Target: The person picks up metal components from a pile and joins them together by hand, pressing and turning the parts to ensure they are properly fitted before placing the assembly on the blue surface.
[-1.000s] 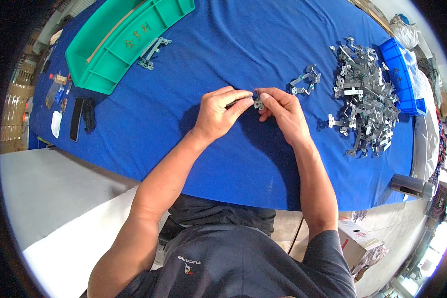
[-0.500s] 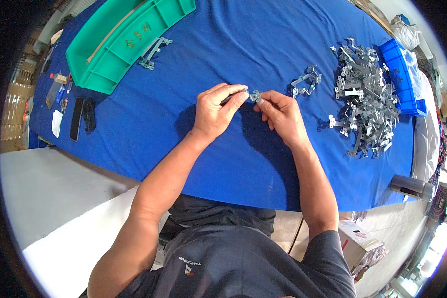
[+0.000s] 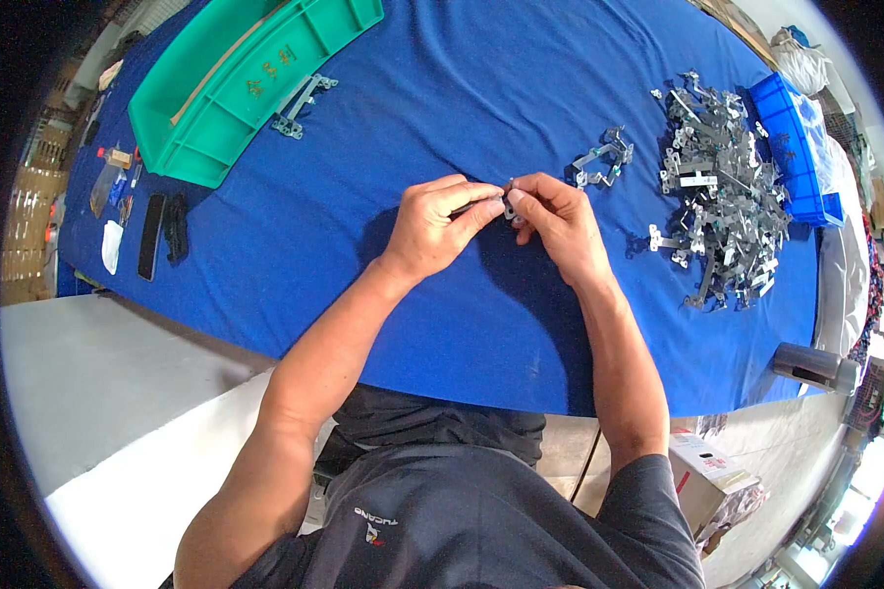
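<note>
Above the middle of the blue cloth, a small metal bracket is mostly covered by my fingers. My left hand pinches its left end between thumb and fingertips. From the other side my right hand grips it with thumb and curled fingers, the fingertips of both hands nearly touching. A few linked metal brackets lie just to the right of my right hand. Farther right is a large heap of metal brackets.
A green bin stands at the upper left with metal brackets beside it. A blue crate is behind the heap. A dark phone lies at the left, a grey bottle at the right edge.
My hands have come closer together, the left shifting slightly right. The bracket, visible between the fingertips before, is now mostly hidden by them.
</note>
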The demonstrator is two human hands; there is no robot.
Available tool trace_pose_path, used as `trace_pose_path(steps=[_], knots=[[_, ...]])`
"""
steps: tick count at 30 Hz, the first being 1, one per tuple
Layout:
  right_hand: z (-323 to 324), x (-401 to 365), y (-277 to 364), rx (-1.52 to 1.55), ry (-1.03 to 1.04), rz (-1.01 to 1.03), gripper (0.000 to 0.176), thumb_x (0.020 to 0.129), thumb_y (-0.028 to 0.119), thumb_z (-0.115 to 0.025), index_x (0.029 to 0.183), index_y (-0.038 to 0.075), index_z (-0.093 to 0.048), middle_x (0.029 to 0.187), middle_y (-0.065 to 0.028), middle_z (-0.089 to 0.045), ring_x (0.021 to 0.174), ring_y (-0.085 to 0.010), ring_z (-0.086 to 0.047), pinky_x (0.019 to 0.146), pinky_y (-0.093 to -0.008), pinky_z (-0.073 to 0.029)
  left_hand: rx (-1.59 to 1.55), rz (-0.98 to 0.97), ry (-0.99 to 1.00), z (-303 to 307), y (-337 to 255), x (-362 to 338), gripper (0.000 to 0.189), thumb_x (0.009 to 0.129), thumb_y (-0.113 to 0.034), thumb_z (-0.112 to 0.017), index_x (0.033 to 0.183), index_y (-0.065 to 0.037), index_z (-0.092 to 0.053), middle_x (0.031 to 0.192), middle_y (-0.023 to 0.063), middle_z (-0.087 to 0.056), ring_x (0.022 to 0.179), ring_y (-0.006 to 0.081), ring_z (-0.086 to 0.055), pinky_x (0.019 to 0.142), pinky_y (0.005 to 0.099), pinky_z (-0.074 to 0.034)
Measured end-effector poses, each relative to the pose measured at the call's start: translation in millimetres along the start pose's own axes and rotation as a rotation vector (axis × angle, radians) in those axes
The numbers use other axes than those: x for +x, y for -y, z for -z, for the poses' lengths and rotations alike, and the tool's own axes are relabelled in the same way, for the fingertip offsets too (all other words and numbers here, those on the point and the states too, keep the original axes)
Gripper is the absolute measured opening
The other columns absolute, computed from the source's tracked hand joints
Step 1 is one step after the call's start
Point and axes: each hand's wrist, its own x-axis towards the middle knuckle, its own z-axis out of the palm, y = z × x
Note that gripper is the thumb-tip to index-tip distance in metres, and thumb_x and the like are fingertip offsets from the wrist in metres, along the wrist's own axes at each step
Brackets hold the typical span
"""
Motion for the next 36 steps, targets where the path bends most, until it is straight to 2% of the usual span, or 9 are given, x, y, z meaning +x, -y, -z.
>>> trace_pose_path(steps=[4,6,9,12,30,33,36], knots=[[-0.3,0.7,-3.0,0.142,-0.116,0.013,0.02,0.102,0.017,-0.061,0.104,-0.002,-0.068,0.081,-0.0029,-0.065,0.064,-0.0072,-0.056,0.053,-0.0237,-0.047,0.012,0.005,0.017,1.7,-4.2,0.5,0.016,0.089,-0.012,-0.076,0.098,0.001,-0.075,0.081,0.013,-0.071,0.069,0.0223,-0.069,0.063,0.0318,-0.052],[-1.6,-0.7,-0.1,0.037,-0.092,-0.041,0.021,0.102,0.018,-0.062,0.106,-0.001,-0.069,0.082,-0.0031,-0.067,0.063,-0.0072,-0.056,0.053,-0.0234,-0.047,-0.016,-0.002,-0.052,0.4,-1.3,1.6,0.016,0.089,-0.012,-0.075,0.099,0.001,-0.075,0.082,0.0128,-0.072,0.069,0.0218,-0.069,0.063,0.0318,-0.052],[-2.4,-1.9,2.6,-0.165,-0.016,-0.066,0.022,0.101,0.018,-0.062,0.11,0.0,-0.071,0.084,-0.0033,-0.071,0.064,-0.0074,-0.059,0.055,-0.0247,-0.048,-0.032,0.129,-0.151,4.9,-4.4,1.3,0.016,0.09,-0.013,-0.074,0.1,0.001,-0.075,0.084,0.0126,-0.073,0.072,0.0208,-0.07,0.065,0.0314,-0.053],[-4.3,-3.4,5.7,-0.222,0.005,-0.057,0.02,0.103,0.016,-0.06,0.109,0.001,-0.07,0.084,-0.0015,-0.069,0.063,-0.0038,-0.054,0.05,-0.02,-0.043,-0.054,0.122,-0.146,4.1,-1.1,1.6,0.016,0.091,-0.013,-0.074,0.1,0.001,-0.075,0.086,0.0127,-0.074,0.075,0.0199,-0.07,0.066,0.031,-0.053],[-0.3,-2.6,4.4,-0.245,0.02,-0.082,0.019,0.102,0.013,-0.06,0.112,-0.001,-0.069,0.082,-0.0018,-0.066,0.066,-0.0058,-0.057,0.055,-0.0219,-0.047,-0.036,0.065,-0.071,3.3,-2.2,2.8,0.015,0.09,-0.011,-0.075,0.098,0.001,-0.075,0.083,0.0127,-0.073,0.072,0.0205,-0.07,0.064,0.0314,-0.053],[-1.5,-0.4,-5.6,-0.078,-0.024,-0.001,0.019,0.101,0.012,-0.058,0.11,0.0,-0.07,0.081,-0.0045,-0.066,0.065,-0.0092,-0.059,0.057,-0.0265,-0.05,-0.038,0.053,-0.066,3.2,-1.9,2.3,0.015,0.089,-0.011,-0.075,0.098,0.001,-0.075,0.083,0.0131,-0.073,0.072,0.0211,-0.07,0.064,0.0316,-0.053],[0.1,1.3,-2.3,0.079,-0.011,-0.009,0.021,0.102,0.013,-0.059,0.113,-0.002,-0.069,0.085,-0.0056,-0.066,0.067,-0.0102,-0.06,0.059,-0.0265,-0.051,-0.023,0.025,-0.058,1.8,-0.9,1.3,0.015,0.089,-0.011,-0.076,0.098,0.001,-0.075,0.083,0.0134,-0.073,0.071,0.0218,-0.07,0.063,0.032,-0.053]])
